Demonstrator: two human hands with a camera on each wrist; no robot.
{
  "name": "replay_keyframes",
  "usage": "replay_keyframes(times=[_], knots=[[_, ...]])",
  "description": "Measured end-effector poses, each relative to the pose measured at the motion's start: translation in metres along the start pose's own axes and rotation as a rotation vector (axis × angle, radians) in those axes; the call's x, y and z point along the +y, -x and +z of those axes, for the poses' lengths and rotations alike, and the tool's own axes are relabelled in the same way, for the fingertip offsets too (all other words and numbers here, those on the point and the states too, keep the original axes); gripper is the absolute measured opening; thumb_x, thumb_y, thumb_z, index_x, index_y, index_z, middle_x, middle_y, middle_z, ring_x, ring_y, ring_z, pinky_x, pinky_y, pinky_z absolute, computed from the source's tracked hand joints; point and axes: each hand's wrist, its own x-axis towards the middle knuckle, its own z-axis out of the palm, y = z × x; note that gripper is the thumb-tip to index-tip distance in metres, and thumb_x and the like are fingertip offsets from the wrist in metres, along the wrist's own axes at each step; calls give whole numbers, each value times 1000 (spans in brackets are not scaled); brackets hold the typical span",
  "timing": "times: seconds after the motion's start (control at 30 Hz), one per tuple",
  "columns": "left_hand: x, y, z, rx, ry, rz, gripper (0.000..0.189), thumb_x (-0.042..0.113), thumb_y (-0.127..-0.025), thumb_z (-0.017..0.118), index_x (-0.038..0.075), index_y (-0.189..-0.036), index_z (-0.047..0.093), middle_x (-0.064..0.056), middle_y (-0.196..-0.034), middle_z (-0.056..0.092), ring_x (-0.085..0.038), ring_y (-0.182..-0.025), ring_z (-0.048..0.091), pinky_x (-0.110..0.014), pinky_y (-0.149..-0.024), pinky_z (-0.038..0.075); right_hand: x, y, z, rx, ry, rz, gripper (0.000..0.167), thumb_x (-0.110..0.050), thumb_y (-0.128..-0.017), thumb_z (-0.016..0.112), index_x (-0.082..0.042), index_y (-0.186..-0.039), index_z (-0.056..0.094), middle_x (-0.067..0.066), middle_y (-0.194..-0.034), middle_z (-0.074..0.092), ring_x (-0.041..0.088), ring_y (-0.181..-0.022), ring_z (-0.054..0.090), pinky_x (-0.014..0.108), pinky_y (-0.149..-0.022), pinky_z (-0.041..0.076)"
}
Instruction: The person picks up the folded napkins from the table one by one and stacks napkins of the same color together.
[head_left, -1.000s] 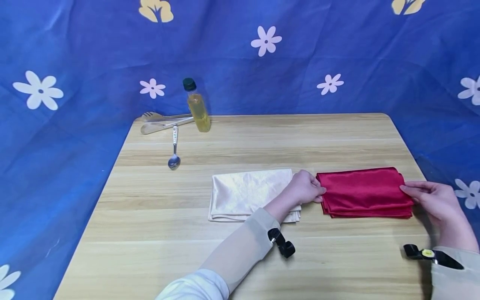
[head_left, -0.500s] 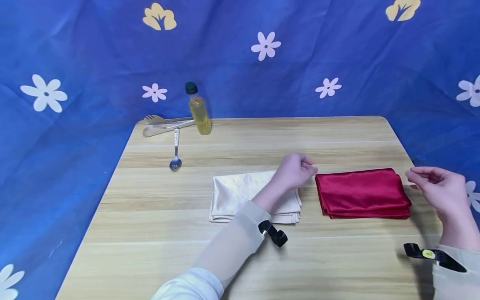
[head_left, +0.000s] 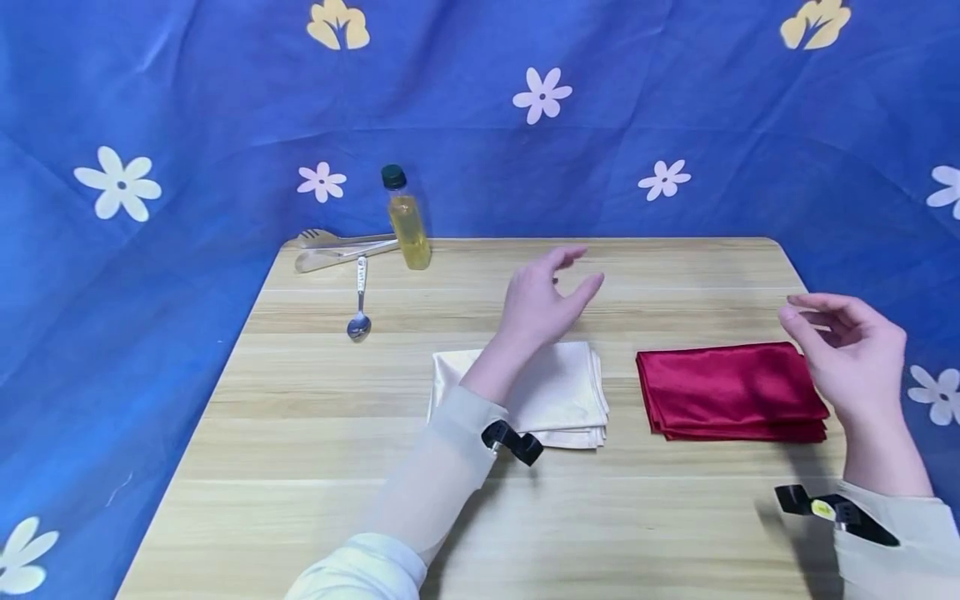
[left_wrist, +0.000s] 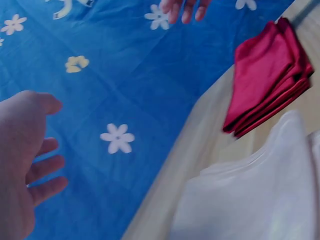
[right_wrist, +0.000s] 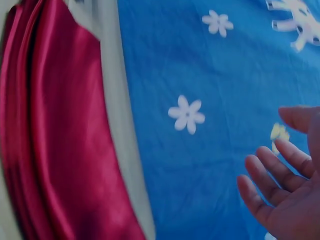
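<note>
Two folded satin cloths lie side by side on the wooden table, a white cloth (head_left: 558,387) and, to its right, a red cloth (head_left: 720,387). My left hand (head_left: 536,304) is raised above the far edge of the white cloth, thumb and fingers apart, holding nothing; the forearm covers part of that cloth. Over the right end of the red cloth hovers my right hand (head_left: 858,358), fingers loosely bent and touching nothing. In the right wrist view, the red cloth (right_wrist: 75,125) shows its stacked layers at the left, apart from the spread fingers (right_wrist: 272,172).
At the back left of the table (head_left: 300,467) stands a bottle (head_left: 410,229) of yellow liquid with a dark green cap. Beside it lie a wooden-looking fork (head_left: 318,239) and a flat utensil (head_left: 322,260). A small spoon (head_left: 359,321) lies in front. Blue flowered fabric (head_left: 465,125) surrounds the table.
Both hands have let go of the red cloth's ends and lifted off. The left hand has moved left and back over the white cloth; the right has risen. The cloths stay put.
</note>
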Motion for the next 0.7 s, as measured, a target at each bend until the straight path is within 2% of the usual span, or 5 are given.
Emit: replay_keyframes(times=[0.17,0.33,0.4,0.53,0.7], knots=[[-6,-1,-26,52,-49,93,63,62,-101,61,27,-153,56,9,-160,50,-12,-146,45,-41,-118,40,-25,-4,13,-39,-60,-146,46,4,-85,84,1,-130,72,5,-125,74,9,-106,70,17,-92,52],[-11,1,-48,75,-125,145,74,70,-99,56,34,-162,43,12,-171,27,-9,-157,20,-49,-127,21,-50,-2,28,-47,-20,-263,63,-2,-78,89,-5,-138,68,6,-142,65,7,-123,61,19,-101,43],[-13,2,-57,84,-185,162,77,73,-98,54,37,-164,38,11,-174,20,-8,-159,11,-51,-129,11,-63,-1,35,-52,11,-330,68,-9,-77,89,-3,-140,66,9,-148,61,14,-132,56,23,-107,39],[-17,5,-74,98,-325,183,84,78,-94,54,44,-166,30,8,-176,11,-11,-160,0,-63,-127,3,-78,-3,47,-98,70,-417,85,-24,-73,90,-4,-149,57,12,-159,49,28,-146,44,41,-121,33],[-24,7,-93,91,-501,196,94,85,-88,54,47,-167,21,6,-177,1,-23,-161,-4,-76,-121,3,-73,-11,60,-156,193,-488,102,-48,-74,89,-10,-159,46,13,-169,35,38,-153,31,67,-123,20]])
